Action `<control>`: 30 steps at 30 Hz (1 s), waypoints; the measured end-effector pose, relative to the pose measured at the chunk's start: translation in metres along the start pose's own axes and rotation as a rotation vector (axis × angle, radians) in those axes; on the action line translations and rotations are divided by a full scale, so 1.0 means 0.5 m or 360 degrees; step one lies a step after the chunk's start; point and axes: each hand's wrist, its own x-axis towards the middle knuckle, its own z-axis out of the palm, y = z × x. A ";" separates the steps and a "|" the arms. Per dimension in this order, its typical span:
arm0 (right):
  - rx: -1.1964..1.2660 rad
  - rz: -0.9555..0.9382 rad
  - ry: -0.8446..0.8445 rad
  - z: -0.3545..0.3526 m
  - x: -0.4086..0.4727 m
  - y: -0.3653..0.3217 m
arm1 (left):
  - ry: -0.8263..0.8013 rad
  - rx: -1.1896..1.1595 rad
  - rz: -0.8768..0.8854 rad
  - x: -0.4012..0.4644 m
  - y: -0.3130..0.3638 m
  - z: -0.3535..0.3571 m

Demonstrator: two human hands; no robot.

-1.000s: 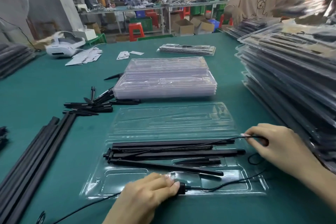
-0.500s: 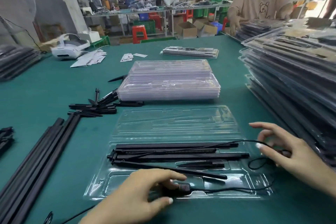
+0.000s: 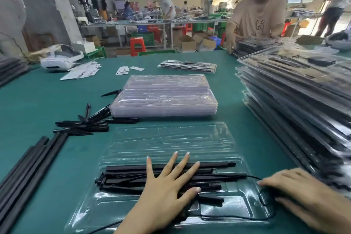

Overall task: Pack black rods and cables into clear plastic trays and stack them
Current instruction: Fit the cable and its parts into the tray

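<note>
An open clear plastic tray [image 3: 167, 139] lies on the green table in front of me, its lid half folded back. Several black rods [image 3: 214, 165] fill the near half, and a thin black cable [image 3: 254, 177] loops round the tray's right end. My left hand [image 3: 167, 188] lies flat, fingers spread, pressing on the rods. My right hand [image 3: 296, 190] rests palm down at the tray's right end, fingertips on the cable; its fingers look fairly straight.
A stack of empty clear trays [image 3: 165, 97] stands behind the open one. A tall, leaning stack of packed trays [image 3: 296, 97] fills the right side. Loose black rods [image 3: 85, 123] and long bars [image 3: 28, 167] lie left. Another person [image 3: 260, 15] works across the table.
My left hand left the cable's inline plug at the tray's front edge and now lies flat on the rods. My right hand let go of the cable loop and dropped palm down.
</note>
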 end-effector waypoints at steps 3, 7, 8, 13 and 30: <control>0.0023 0.0023 0.0251 -0.004 0.002 -0.002 | -0.0050 0.0016 -0.0024 0.004 0.000 0.000; 0.0515 0.0202 0.0389 -0.014 0.000 -0.042 | -0.0051 0.0000 -0.0045 0.006 0.001 0.001; 0.0623 0.0269 0.0344 -0.013 0.003 -0.051 | -0.0039 0.0000 -0.0050 0.005 0.001 0.001; 0.2428 0.0877 0.0104 0.016 0.027 -0.058 | 0.0007 0.0026 -0.0074 0.007 0.005 0.006; 0.2309 0.0596 0.0720 0.060 0.074 -0.047 | 0.0106 -0.0004 -0.0055 0.004 0.002 0.015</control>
